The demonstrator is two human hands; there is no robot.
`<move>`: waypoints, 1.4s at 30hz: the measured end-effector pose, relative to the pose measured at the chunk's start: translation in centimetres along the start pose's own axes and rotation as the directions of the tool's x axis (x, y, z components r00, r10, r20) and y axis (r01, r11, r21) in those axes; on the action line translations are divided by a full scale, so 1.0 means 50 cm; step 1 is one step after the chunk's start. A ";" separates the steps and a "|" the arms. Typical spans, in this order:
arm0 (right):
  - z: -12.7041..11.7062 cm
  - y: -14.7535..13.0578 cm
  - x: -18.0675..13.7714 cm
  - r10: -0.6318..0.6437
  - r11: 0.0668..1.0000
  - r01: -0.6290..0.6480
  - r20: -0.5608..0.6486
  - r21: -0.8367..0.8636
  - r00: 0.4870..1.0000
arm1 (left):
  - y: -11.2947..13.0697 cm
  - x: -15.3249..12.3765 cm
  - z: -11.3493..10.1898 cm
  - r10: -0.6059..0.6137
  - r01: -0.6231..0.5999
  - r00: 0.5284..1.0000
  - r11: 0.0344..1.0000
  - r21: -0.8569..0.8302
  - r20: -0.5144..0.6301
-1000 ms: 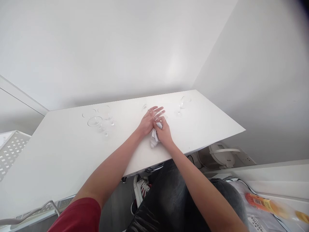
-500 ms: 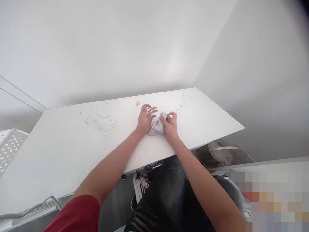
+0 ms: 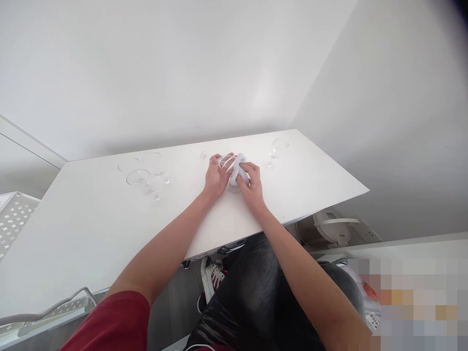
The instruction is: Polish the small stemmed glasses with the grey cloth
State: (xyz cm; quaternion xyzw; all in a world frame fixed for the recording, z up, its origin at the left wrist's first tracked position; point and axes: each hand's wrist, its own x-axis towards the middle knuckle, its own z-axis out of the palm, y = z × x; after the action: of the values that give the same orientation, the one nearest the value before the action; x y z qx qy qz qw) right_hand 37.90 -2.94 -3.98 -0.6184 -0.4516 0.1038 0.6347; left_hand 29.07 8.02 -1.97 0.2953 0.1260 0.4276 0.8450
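My left hand [image 3: 218, 176] is closed round the bowl of a clear stemmed glass [image 3: 225, 161], which lies tilted on its side above the white table [image 3: 91, 209]. Its foot points to the left, past my fingers. In my right hand [image 3: 252, 183] is a pale grey cloth [image 3: 239, 171], pinched between thumb and fingers and pressed at the glass's rim. Part of the cloth hangs down toward the tabletop. The cloth and my fingers hide the mouth of the glass.
Several clear stemmed glasses [image 3: 138, 177] stand in a group on the left of the table. One more glass [image 3: 280, 146] stands at the right rear. Walls rise behind and to the right. A rounded appliance with a handle [image 3: 331, 226] sits below the table's right edge.
My right hand has shifted the cloth up and bunched it at the glass's rim, so less of it spreads below. My left hand still holds the glass. The view has shifted slightly.
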 end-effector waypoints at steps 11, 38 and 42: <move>0.011 0.004 -0.011 -0.103 0.987 0.108 0.046 -0.122 0.994 | -0.003 -0.022 0.022 -0.037 0.009 0.985 0.987 0.161 0.169; 0.006 -0.013 -0.014 -0.003 0.997 0.000 0.031 0.074 1.000 | 0.009 -0.011 0.006 0.001 -0.010 0.995 0.996 0.093 0.097; 0.000 -0.023 -0.013 0.089 0.982 -0.087 -0.005 0.165 0.996 | 0.004 -0.006 -0.003 0.012 -0.026 0.996 0.988 0.154 0.086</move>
State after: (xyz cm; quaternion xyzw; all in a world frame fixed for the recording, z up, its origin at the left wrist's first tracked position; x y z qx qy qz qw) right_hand 37.05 -3.64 -3.23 -0.5837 -0.4101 0.1648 0.6811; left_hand 28.68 7.95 -1.97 0.3789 0.1202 0.4118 0.8200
